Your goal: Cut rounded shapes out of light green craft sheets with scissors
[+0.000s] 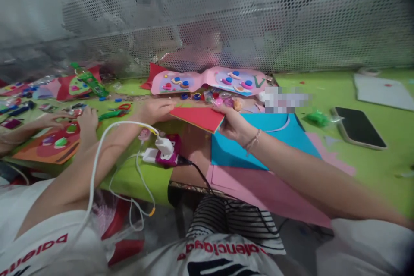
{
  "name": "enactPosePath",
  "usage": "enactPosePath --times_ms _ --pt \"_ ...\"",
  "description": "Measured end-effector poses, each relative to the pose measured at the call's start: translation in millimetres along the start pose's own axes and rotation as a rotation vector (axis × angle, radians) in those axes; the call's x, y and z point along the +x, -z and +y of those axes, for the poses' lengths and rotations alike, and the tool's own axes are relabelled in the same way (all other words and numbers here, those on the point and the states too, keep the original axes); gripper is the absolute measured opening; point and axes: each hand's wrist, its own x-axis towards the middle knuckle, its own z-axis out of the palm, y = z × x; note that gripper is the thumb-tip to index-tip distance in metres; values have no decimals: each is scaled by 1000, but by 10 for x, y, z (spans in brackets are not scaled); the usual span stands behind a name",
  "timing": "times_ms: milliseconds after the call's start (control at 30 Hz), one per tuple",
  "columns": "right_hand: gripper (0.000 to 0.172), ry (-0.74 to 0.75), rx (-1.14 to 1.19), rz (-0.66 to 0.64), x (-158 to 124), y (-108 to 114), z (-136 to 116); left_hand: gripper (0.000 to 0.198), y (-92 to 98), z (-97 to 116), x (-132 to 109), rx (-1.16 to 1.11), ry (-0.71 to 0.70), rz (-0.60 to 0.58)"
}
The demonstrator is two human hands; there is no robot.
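Note:
A flat red sheet of craft paper is held level above the table, with a thin yellowish edge along its near side. My left hand has its fingers at the sheet's left corner. At the opposite corner my right hand grips it, thumb on top and fingers underneath. Below my right hand and forearm lies a blue sheet, partly covered by them. Pink sheets lie under the blue one and hang over the table's front edge.
A purple power adapter with white plugs and cables sits near my left forearm. Decorated pink cutouts lie at the back by a perforated metal screen. A phone lies right. On the left, a co-worker's hands touch an orange card.

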Motion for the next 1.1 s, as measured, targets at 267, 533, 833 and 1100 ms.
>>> enactPosePath --times_ms 267,533,833,1100 --pt "27 -92 -126 106 -12 298 208 58 77 239 287 -736 579 -579" --pt "52 82 -266 71 -93 367 332 47 -327 594 694 -89 418 -908" --pt "41 72 -209 43 -140 318 275 27 -312 571 639 65 394 -891" --pt "47 109 -142 -34 84 108 292 27 -233 376 587 -157 422 -810"
